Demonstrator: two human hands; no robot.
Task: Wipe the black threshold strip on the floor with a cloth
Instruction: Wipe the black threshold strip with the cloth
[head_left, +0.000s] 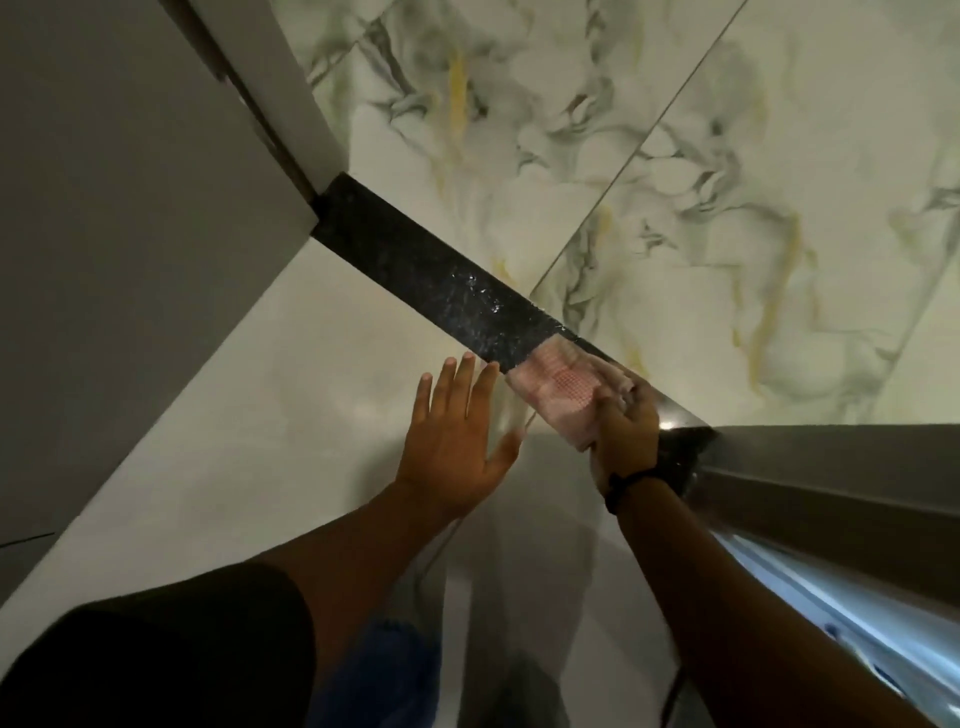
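Note:
The black threshold strip (415, 265) runs diagonally across the floor from the door frame at upper left to the lower right. Wet streaks glisten on its middle stretch. A pink checked cloth (558, 387) lies flat across the strip near its right end. My right hand (626, 428) grips the cloth's near edge and presses it on the strip; a dark band circles that wrist. My left hand (457, 431) rests flat on the pale floor beside the strip, fingers spread, holding nothing, fingertips just short of the strip's edge.
A grey door frame and wall (156, 208) stand at the left end of the strip. White marble-patterned tiles (701, 234) lie beyond it. A grey door or panel with a metal edge (831, 493) rises at the right, close to my right forearm.

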